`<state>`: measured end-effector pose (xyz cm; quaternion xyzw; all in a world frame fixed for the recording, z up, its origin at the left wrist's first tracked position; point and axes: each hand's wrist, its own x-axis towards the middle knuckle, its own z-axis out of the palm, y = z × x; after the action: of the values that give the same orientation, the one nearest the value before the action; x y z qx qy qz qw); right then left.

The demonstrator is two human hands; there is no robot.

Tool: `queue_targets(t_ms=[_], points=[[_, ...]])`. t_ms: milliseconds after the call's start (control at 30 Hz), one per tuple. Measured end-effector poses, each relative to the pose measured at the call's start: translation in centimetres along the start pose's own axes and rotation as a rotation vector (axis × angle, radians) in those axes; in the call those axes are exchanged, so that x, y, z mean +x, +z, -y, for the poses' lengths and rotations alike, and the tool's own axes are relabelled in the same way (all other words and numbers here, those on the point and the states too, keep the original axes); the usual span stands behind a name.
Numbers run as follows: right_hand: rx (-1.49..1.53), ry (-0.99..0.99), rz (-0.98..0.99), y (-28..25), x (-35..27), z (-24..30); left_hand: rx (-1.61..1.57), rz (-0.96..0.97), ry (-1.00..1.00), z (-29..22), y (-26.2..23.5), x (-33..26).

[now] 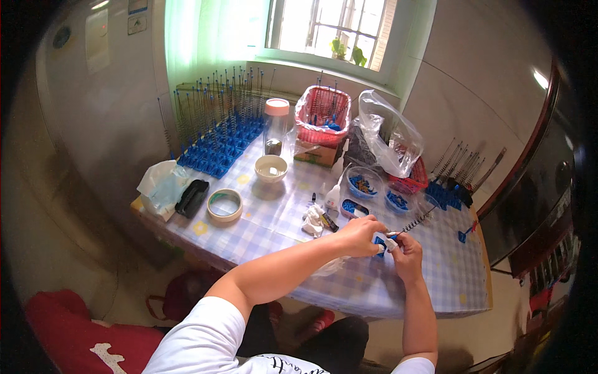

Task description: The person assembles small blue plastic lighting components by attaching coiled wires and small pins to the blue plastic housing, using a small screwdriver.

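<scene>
My left hand is closed on a small blue plastic piece, just above the near right part of the table. My right hand pinches the end of a thin rod with a dark coiled spring, which slants up to the right. The fingertips of both hands meet where the rod joins the blue piece, and white wrapping covers some of them. How the parts fit together is hidden by the fingers. Close beyond my left hand sit a small tray of blue parts and a crumpled white tissue.
Many spring rods on blue bases stand at the far left. A tape roll, a bowl, a lidded bottle, a red basket, bowls of small parts and a glue bottle share the checked table.
</scene>
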<state>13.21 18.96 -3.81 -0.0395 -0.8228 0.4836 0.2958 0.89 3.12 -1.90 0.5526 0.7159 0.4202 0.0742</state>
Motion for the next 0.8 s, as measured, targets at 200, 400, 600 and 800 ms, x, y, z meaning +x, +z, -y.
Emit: queue_targets(t_ms=[200,400,600,800], points=[[-0.026,-0.006,-0.024,-0.1,0.0,0.4,-0.076,0.034,-0.064,0.3,0.8,0.1],[-0.099,-0.047,-0.001,0.0,0.1,0.2,-0.066,0.02,-0.053,0.4,1.2,0.2],[-0.06,-0.054,-0.006,-0.1,0.0,0.3,-0.1,-0.002,-0.098,-0.9,0.4,-0.1],[-0.068,-0.089,-0.018,0.1,-0.1,1.0,-0.179,0.064,-0.203,-0.7,0.5,-0.1]])
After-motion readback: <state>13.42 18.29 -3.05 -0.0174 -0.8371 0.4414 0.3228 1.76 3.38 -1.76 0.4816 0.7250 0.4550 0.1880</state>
